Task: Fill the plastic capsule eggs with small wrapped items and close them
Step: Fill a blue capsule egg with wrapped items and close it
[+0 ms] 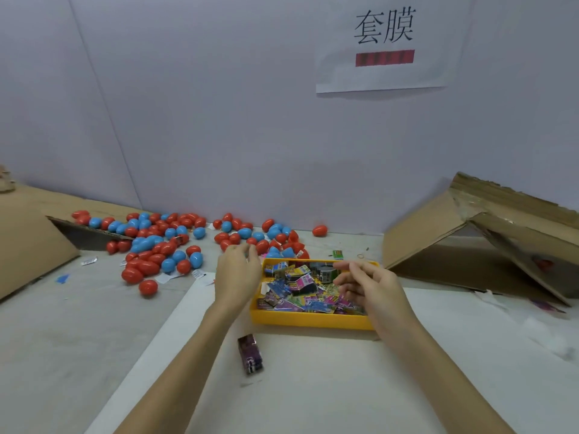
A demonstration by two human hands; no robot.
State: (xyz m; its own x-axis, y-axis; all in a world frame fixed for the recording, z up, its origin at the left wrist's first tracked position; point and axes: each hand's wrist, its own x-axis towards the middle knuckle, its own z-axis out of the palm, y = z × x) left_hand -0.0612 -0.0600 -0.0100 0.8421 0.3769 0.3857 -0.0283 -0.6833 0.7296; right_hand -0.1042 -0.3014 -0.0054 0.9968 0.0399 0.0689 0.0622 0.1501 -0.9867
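On the white sheet, purple packet (250, 354) lying lengthwise, pointing away.

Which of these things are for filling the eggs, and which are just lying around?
For the job:
- red and blue eggs piled by the wall
- yellow tray full of little packets
- dark packet lying in front of the tray

Just lying about:
- cardboard boxes, left and right
- paper sign on the wall
- rubber band
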